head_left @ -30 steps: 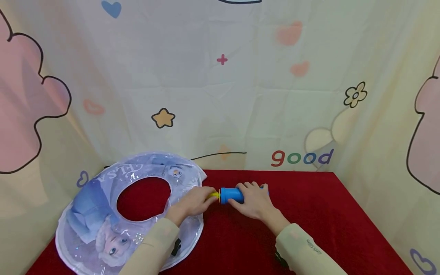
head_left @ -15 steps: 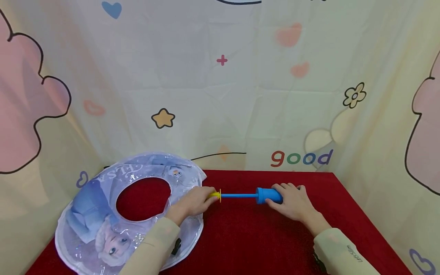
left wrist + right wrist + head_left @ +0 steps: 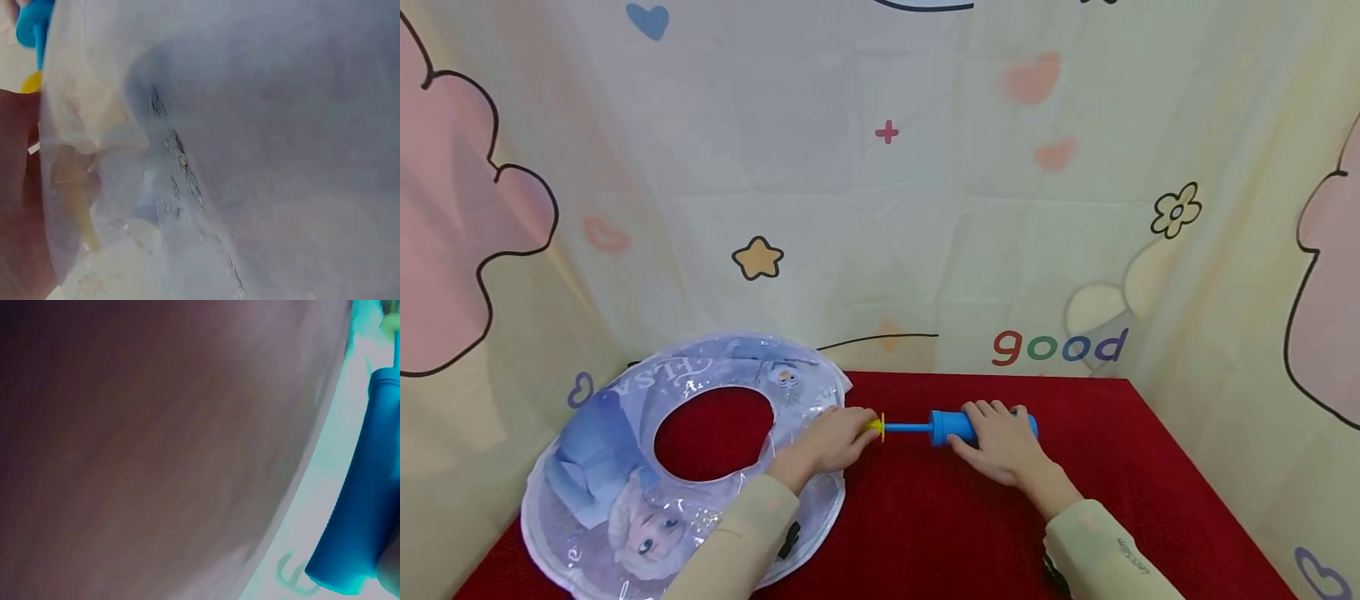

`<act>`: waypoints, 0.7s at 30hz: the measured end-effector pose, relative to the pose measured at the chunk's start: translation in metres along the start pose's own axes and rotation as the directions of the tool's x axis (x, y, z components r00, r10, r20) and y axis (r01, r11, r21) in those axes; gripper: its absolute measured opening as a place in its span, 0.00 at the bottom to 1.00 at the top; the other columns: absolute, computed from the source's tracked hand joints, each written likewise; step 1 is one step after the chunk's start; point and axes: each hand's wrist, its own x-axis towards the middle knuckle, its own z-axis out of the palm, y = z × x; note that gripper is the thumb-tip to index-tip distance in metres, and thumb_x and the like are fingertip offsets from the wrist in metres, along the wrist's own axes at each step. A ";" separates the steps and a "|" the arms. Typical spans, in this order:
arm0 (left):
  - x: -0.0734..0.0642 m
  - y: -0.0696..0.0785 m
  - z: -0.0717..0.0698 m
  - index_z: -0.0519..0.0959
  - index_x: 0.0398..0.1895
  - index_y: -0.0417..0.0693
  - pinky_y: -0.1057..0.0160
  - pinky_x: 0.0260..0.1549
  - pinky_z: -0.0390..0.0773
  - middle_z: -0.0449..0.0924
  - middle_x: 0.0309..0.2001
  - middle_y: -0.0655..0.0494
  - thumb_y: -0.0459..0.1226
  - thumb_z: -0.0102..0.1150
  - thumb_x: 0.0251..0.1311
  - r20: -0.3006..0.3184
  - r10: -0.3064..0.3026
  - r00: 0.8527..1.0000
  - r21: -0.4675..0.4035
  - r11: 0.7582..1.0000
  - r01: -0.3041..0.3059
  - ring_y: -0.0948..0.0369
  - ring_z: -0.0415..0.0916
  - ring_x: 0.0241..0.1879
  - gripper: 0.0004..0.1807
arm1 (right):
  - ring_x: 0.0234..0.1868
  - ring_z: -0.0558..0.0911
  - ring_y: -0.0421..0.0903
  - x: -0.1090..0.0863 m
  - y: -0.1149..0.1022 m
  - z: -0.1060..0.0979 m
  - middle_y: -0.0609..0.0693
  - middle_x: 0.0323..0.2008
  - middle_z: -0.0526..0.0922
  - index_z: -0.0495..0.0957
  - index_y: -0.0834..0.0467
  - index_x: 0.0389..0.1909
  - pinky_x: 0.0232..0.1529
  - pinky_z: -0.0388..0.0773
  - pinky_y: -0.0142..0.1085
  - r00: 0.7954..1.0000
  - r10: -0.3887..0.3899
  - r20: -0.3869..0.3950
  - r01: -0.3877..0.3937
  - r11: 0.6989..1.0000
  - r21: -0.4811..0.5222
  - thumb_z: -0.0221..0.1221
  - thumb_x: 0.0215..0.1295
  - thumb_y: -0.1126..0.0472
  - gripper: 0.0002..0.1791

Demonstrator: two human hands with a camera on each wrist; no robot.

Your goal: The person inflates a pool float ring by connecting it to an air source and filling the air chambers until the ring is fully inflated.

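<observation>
the blue pump (image 3: 942, 427), beside the swim ring (image 3: 587, 467), should be light and stiff, best held where the right hand (image 3: 1002, 443) curls fingers around its barrel (image 3: 953, 428) and the left hand (image 3: 833, 440) closes fingers on its yellow end (image 3: 876, 426).

Twelve o'clock is taken as the far edge of the bench (image 3: 940, 525). The swim ring (image 3: 591, 454) lies on the bench at nine o'clock, with a small fitting (image 3: 788, 540) at its five-o'clock side. The left hand (image 3: 829, 440) is on the pump handle (image 3: 874, 427), just beyond the ring's three-o'clock edge. The rod (image 3: 908, 427) runs toward three o'clock into the pump barrel (image 3: 951, 427), held by the right hand (image 3: 1003, 446). Pump contact with the bench cannot be determined. A cloth backdrop (image 3: 880, 200) stands behind, at twelve o'clock.
</observation>
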 end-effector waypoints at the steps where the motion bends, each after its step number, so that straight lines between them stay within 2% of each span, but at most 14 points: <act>1: 0.000 0.000 -0.001 0.77 0.42 0.53 0.54 0.45 0.71 0.72 0.32 0.65 0.40 0.55 0.75 0.004 -0.004 1.000 -0.004 1.000 0.004 0.63 0.70 0.36 0.03 | 0.53 0.77 0.55 0.005 -0.008 0.001 0.55 0.53 0.80 0.74 0.57 0.60 0.48 0.70 0.61 1.000 -0.001 0.008 0.001 1.000 -0.005 0.56 0.69 0.37 0.31; 7: 0.001 0.002 -0.002 0.78 0.49 0.48 0.51 0.49 0.71 0.74 0.36 0.61 0.40 0.54 0.76 0.027 -0.030 0.999 -0.002 1.000 0.030 0.60 0.72 0.39 0.07 | 0.55 0.76 0.55 0.026 -0.049 0.004 0.55 0.56 0.79 0.72 0.55 0.65 0.51 0.69 0.59 0.997 -0.015 0.071 0.015 1.000 -0.005 0.53 0.73 0.34 0.33; 11: -0.001 0.001 -0.003 0.79 0.49 0.46 0.55 0.44 0.74 0.75 0.34 0.61 0.39 0.56 0.75 0.004 -0.024 1.000 -0.039 0.999 0.024 0.61 0.72 0.36 0.08 | 0.55 0.76 0.54 0.027 -0.056 0.003 0.54 0.55 0.80 0.73 0.54 0.64 0.50 0.70 0.57 0.997 -0.007 0.081 0.006 1.000 0.004 0.53 0.73 0.34 0.33; 15: -0.003 -0.003 -0.004 0.80 0.45 0.47 0.62 0.36 0.74 0.74 0.30 0.62 0.38 0.59 0.73 -0.031 -0.007 0.999 -0.076 0.997 0.005 0.63 0.71 0.30 0.05 | 0.56 0.76 0.54 0.019 -0.040 -0.001 0.54 0.56 0.80 0.74 0.54 0.64 0.50 0.71 0.57 0.998 -0.009 0.065 0.007 1.000 0.025 0.54 0.73 0.34 0.32; 21: -0.003 -0.005 -0.003 0.81 0.44 0.48 0.62 0.35 0.73 0.74 0.30 0.64 0.39 0.59 0.73 -0.023 0.002 1.000 -0.067 0.998 -0.004 0.64 0.70 0.30 0.05 | 0.56 0.77 0.55 -0.007 0.004 -0.007 0.55 0.56 0.80 0.76 0.53 0.63 0.50 0.71 0.56 0.999 -0.003 0.036 0.000 0.997 0.080 0.56 0.71 0.34 0.31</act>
